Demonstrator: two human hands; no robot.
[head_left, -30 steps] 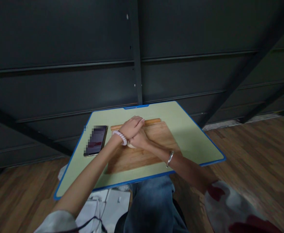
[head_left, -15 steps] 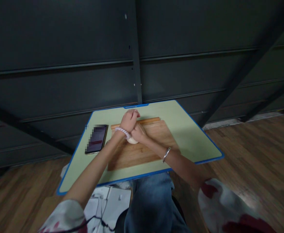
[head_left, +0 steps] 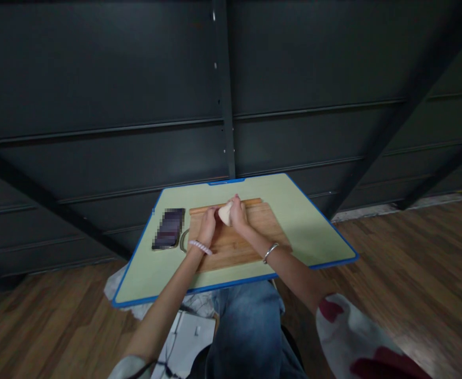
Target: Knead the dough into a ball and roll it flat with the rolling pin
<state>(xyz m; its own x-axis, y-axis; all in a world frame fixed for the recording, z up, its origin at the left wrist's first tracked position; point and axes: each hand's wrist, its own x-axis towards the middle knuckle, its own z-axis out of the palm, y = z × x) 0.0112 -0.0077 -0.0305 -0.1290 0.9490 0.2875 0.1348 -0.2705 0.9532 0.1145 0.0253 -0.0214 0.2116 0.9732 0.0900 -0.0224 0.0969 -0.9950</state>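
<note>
A pale lump of dough [head_left: 225, 214] is held a little above a wooden board [head_left: 250, 239], tilted between my two hands. My right hand [head_left: 238, 213] grips its right side with bent fingers. On the left, my left hand [head_left: 207, 225] curls its fingers against the dough's near side; its fingertips are partly in shadow. Behind the hands, a thin wooden rolling pin [head_left: 252, 202] lies along the board's far edge, its middle partly hidden by the hands and dough.
The board rests on a pale green, blue-edged table [head_left: 310, 231]. A phone [head_left: 170, 229] lies at the left, beside a curved handle-like loop [head_left: 183, 240] at the board's edge. Dark metal panels [head_left: 144, 158] stand behind the table. My jeans-clad leg [head_left: 247, 326] is below it.
My hands, earlier stacked and pressing the dough on the board, have come apart. The dough is now lifted and tilted between them. The camera view has shifted slightly.
</note>
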